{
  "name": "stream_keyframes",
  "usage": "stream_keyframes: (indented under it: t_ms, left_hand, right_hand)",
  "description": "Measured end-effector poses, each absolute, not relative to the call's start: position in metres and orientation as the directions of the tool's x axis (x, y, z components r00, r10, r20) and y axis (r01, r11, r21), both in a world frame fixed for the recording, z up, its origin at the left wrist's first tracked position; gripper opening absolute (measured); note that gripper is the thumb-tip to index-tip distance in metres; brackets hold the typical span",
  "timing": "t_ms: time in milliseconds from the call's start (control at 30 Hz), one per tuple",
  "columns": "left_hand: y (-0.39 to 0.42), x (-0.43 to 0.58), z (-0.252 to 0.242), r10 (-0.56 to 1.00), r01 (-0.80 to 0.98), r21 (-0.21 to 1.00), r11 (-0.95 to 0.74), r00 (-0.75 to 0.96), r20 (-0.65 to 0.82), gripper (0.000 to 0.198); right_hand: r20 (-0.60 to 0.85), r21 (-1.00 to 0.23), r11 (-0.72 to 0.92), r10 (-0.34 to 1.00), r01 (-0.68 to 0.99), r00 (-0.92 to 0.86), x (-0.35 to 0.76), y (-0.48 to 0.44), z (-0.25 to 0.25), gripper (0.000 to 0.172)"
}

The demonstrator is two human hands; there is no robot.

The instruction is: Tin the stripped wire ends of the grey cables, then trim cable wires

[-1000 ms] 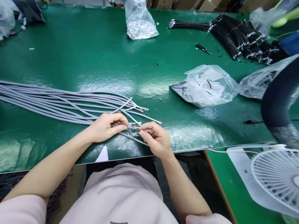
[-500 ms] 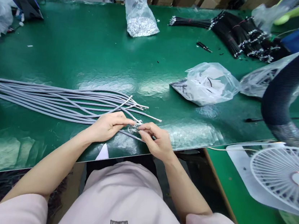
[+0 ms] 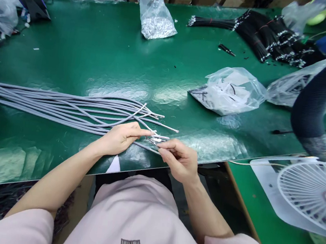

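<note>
"Since you're nearer that bench, what could go wrong with those hands?"

"Mostly the fine end. The right hand (image 3: 179,160) is nearly closed, thumb and forefinger pinching the silvery stripped end of a grey cable (image 3: 157,139). A tug at too sharp an angle could snap or fray those thin strands."

"And the left hand (image 3: 121,137)?"

"Its fingers are together and stretched toward the right hand, lying over the grey cable bundle (image 3: 64,106), just short of the pinch. I can't tell whether it grips anything or only steadies the cables."

"Where does that bundle lie?"

"Flat on the green bench mat (image 3: 100,51), running off to the left. Its loose ends fan out just beyond both hands, and one cable passes under the left hand toward the pinch. Those ends sit near the mat's front edge, so a careless pull could tangle them or drag them askew."

"Anything close by?"

"A clear bag of white pieces (image 3: 229,92) lies well ahead of the right hand, and a white fan (image 3: 311,191) sits off to the right, apart from the cables."
</note>
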State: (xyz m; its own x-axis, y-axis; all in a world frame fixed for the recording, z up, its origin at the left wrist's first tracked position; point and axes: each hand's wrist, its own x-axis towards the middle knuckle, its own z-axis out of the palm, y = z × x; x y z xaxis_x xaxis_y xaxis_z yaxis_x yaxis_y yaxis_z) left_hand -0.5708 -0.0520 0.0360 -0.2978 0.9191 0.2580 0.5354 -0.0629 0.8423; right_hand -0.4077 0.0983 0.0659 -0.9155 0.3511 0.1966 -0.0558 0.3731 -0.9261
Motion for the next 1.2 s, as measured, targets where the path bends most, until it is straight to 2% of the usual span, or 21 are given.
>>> stream_keyframes:
  t_ms: [100, 267, 367, 467, 667, 733, 800, 967, 1067, 1200]
  left_hand:
    - [-0.052, -0.569, 0.037, 0.925, 0.540, 0.839, -0.065, -0.283, 0.253, 0.040]
    - [-0.051, -0.570, 0.034, 0.944, 0.526, 0.848, -0.062, -0.245, 0.221, 0.039]
    - [-0.051, -0.573, 0.033, 0.936, 0.514, 0.851, -0.106, -0.237, 0.260, 0.039]
    - [-0.049, -0.572, 0.032, 0.924, 0.494, 0.858, -0.140, -0.246, 0.292, 0.039]
    - [-0.039, -0.555, 0.038, 0.763, 0.437, 0.885, -0.162, -0.512, 0.393, 0.014]
    - [-0.038, -0.552, 0.042, 0.733, 0.343, 0.925, -0.165, -0.584, 0.347, 0.010]
    - [-0.038, -0.553, 0.045, 0.753, 0.186, 0.970, -0.157, -0.613, 0.239, 0.011]
    - [-0.039, -0.560, 0.047, 0.832, -0.233, 0.967, -0.105, -0.553, -0.043, 0.016]
    - [-0.038, -0.562, 0.045, 0.839, -0.298, 0.948, -0.109, -0.539, -0.073, 0.019]
    - [-0.038, -0.561, 0.043, 0.846, -0.269, 0.957, -0.105, -0.529, -0.056, 0.022]
  right_hand:
    - [0.188, -0.939, 0.339, 0.351, -0.062, -0.917, -0.409, 0.098, 0.067, 0.009]
    - [0.109, -0.971, 0.239, 0.446, 0.001, -0.888, -0.424, 0.093, 0.076, 0.009]
    - [0.068, -0.984, 0.178, 0.454, 0.016, -0.889, -0.423, 0.088, 0.084, 0.011]
    - [0.063, -0.980, 0.196, 0.466, 0.033, -0.883, -0.420, 0.087, 0.087, 0.012]
    - [0.029, -0.928, 0.345, 0.444, 0.141, -0.895, -0.424, 0.089, 0.080, 0.018]
    - [0.017, -0.902, 0.399, 0.412, 0.163, -0.911, -0.423, 0.089, 0.080, 0.025]
    - [0.019, -0.881, 0.441, 0.392, 0.170, -0.920, -0.420, 0.089, 0.081, 0.031]
    - [0.074, -0.839, 0.524, 0.373, 0.144, -0.925, -0.412, 0.086, 0.089, 0.036]
    - [0.103, -0.826, 0.555, 0.325, 0.101, -0.940, -0.411, 0.084, 0.093, 0.039]
    - [0.118, -0.783, 0.616, 0.279, 0.083, -0.953, -0.414, 0.082, 0.093, 0.043]
